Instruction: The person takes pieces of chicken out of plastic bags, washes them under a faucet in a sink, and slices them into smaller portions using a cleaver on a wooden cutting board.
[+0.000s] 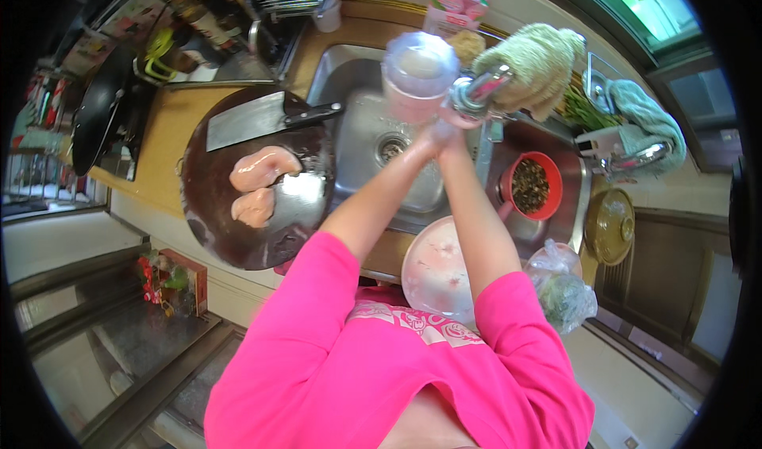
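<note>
My left hand (430,142) and my right hand (449,134) meet beneath the chrome faucet (476,94), over the left basin of a steel sink (363,169). Blur and overlap hide their fingers, and no held object can be made out. Just beyond them stands a translucent plastic container (418,80). To the left, a round dark chopping board (220,228) carries a cleaver (253,121) and two pieces of raw meat, apparently chicken breast: a larger one (262,168) and a smaller one (253,206).
A red handled strainer (553,178) with dark bits sits in the right basin. Close to my body are a pale round plate (428,258) and a plastic bag of greens (562,300). Towels (530,62) drape near the faucet; a black wok (104,109) stands far left.
</note>
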Demonstrator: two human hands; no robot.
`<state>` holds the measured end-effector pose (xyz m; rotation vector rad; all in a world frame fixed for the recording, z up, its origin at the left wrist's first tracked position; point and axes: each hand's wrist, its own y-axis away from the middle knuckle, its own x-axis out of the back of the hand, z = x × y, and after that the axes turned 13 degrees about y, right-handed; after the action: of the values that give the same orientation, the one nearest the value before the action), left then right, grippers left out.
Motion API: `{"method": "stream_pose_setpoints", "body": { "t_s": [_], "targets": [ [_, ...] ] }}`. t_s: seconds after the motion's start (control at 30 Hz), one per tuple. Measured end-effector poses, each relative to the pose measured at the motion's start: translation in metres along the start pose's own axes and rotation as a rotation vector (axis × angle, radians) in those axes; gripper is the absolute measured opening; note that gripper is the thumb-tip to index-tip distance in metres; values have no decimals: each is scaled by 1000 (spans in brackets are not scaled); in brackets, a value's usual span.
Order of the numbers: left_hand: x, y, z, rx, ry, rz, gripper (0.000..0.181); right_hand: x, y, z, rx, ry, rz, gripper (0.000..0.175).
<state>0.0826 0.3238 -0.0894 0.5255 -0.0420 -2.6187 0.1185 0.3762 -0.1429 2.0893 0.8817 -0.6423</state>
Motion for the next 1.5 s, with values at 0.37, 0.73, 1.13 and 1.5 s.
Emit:
{"method": "stream_pose_setpoints", "body": {
  "t_s": [0.37, 0.73, 1.13, 1.5],
  "targets": [
    [77, 108, 45, -23, -824, 239, 47, -56, -2, 71, -360, 657, 97, 39],
    [149, 225, 99, -391, -1147, 632, 29, -189, 54, 112, 1004, 1772, -273, 62],
    [179, 255, 89, -24, -1382, 752, 51, -200, 27, 100, 1250, 1997, -289, 40],
    [91, 127, 77, 203, 7, 160, 34, -10, 3, 4, -125, 61, 236, 17]
  ]
}}
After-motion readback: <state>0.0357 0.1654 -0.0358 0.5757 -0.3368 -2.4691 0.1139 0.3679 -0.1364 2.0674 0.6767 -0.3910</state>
